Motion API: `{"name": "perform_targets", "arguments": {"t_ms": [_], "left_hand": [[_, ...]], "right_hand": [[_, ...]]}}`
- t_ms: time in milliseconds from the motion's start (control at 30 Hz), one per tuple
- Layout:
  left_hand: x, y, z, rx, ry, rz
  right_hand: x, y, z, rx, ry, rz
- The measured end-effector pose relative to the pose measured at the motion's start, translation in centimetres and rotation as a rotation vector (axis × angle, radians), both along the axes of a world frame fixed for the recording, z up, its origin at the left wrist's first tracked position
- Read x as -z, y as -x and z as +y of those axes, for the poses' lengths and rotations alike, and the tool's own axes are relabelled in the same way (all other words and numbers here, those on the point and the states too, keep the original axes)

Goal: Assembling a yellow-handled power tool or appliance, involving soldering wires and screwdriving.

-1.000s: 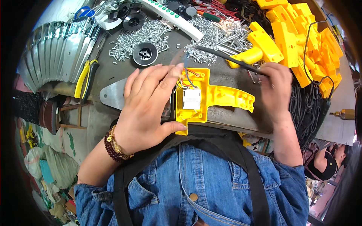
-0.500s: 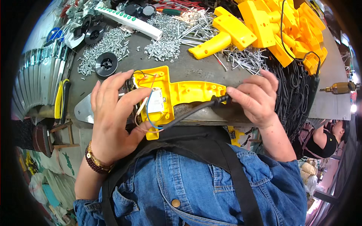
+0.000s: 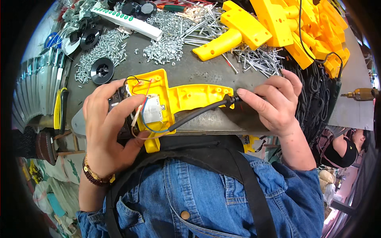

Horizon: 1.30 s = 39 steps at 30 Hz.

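Observation:
My left hand grips the square end of an open yellow plastic tool housing half, thumb below and fingers above. A pale rectangular part sits inside, with thin blue, red, black and white wires around it. From the wires a black power cable runs along the housing's handle. My right hand pinches the cable between thumb and fingers, just past its ribbed sleeve at the handle's tip. Whether the sleeve sits in the handle's slot, I cannot tell. Under my left hand, a grey metal plate is partly hidden.
Loose screws, long bolts and a black spool lie beyond the housing. Yellow housings pile up far right, above black cables. Yellow-and-black pliers lie left. A brass-coloured driver and another person are at right.
The housing and my left hand have shifted left in the picture, while my right hand has moved slightly right. The cable's sleeve now sits a little higher against the handle's tip.

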<state>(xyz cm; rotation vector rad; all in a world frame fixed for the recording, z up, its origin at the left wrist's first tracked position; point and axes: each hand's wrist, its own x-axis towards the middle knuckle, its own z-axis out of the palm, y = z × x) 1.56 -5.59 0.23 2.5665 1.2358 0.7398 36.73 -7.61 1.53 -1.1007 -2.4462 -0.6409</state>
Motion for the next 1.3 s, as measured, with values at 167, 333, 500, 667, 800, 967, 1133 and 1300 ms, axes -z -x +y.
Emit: {"name": "perform_targets", "arguments": {"t_ms": [167, 333, 500, 667, 800, 967, 1133, 1300], "left_hand": [[-1.8, -0.2, -0.3, -0.045, -0.023, -0.053], [0.2, 1.2, 0.7, 0.016, 0.022, 0.007], [0.6, 1.6, 0.6, -0.039, 0.017, -0.028], [0.7, 1.7, 0.6, -0.036, 0.017, -0.018], [0.7, 1.8, 0.8, -0.025, -0.010, -0.018], [1.6, 2.3, 1.0, -0.001, -0.044, -0.054], [0.9, 2.4, 1.1, 0.088, 0.186, -0.278], [2.4, 2.5, 1.0, 0.066, 0.257, -0.526]], "right_hand": [[-1.1, 0.0, 1.0, 0.021, 0.015, 0.031], [-0.4, 0.6, 1.6, -0.018, 0.075, -0.028], [-0.6, 0.0, 1.8, 0.016, 0.082, -0.071], [-1.0, 1.0, 2.1, 0.025, 0.114, -0.040], [-0.7, 1.0, 2.2, 0.002, 0.079, -0.096], [-1.4, 1.1, 2.0, 0.021, 0.110, -0.181], [-4.7, 2.9, 2.3, 0.034, 0.353, 0.012], [-4.2, 12.1, 4.7, -0.257, 0.557, 0.139]]}}
